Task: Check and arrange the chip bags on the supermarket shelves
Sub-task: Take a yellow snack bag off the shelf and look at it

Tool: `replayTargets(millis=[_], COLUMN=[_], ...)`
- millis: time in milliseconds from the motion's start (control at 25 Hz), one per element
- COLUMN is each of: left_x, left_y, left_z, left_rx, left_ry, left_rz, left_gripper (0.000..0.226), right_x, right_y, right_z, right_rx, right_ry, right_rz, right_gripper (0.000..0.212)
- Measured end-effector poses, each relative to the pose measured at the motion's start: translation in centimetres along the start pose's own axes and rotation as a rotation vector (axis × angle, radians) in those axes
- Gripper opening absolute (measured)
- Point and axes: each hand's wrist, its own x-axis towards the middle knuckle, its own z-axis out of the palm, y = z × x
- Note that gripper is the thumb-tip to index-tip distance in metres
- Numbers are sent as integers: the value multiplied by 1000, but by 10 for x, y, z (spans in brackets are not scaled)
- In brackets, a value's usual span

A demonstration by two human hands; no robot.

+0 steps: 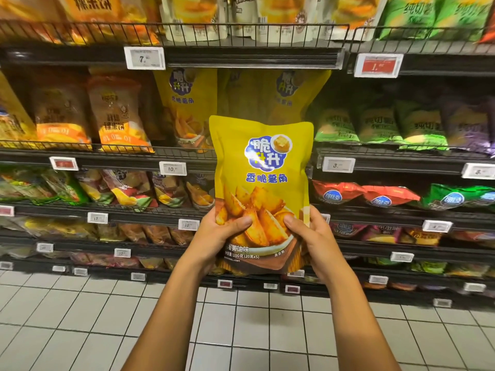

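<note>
— Two hands hold one yellow chip bag (263, 167), yes?

— Yes. The left hand (218, 231) grips its lower left edge, thumb across the front, and the right hand (308, 231) grips the lower right edge the same way. The other fingers curl behind the bag, out of sight. The bag stands upright in the air, front side to the camera, and touches no shelf.

— What is just behind the hands?

— Dark metal shelves (251, 56) with wire front rails. Above the hands, on the shelf behind the held bag, stand more yellow bags (187, 103) of the same print. Left of the left hand are orange bags (117, 113). Right of the right hand lie green bags (380, 124), and lower there are red bags (348, 194).

— And the small cards?

— Price tags (144, 58) are fixed on the shelf edges, most white, some red (377, 66). The small print is too blurred to read.

— And under the arms?

— A floor of white tiles (80, 317) with dark joints, running up to the lowest shelf.
</note>
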Motion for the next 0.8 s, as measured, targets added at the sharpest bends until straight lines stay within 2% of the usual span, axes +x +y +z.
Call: replayTargets(millis=[240, 400, 480, 560, 680, 800], left_x=[15, 20, 22, 23, 25, 26], left_y=[5, 0, -3, -1, 13, 22], left_z=[-21, -19, -12, -8, -7, -18], left_rx=[166, 272, 319, 373, 500, 581], left_ry=[205, 256, 276, 184, -77, -153], left_rz=[72, 106, 116, 124, 72, 88], left_gripper=[53, 51, 49, 44, 39, 43], right_x=[22, 24, 25, 29, 32, 36], right_y=[3, 10, 14, 19, 22, 24], right_z=[21, 38, 49, 55, 57, 57], right_rx=[-98, -199, -204, -139, 34, 241], right_ry=[173, 170, 139, 95, 58, 87], right_rz=[34, -1, -6, 2, 31, 69], right_gripper=[65, 62, 71, 85, 96, 109])
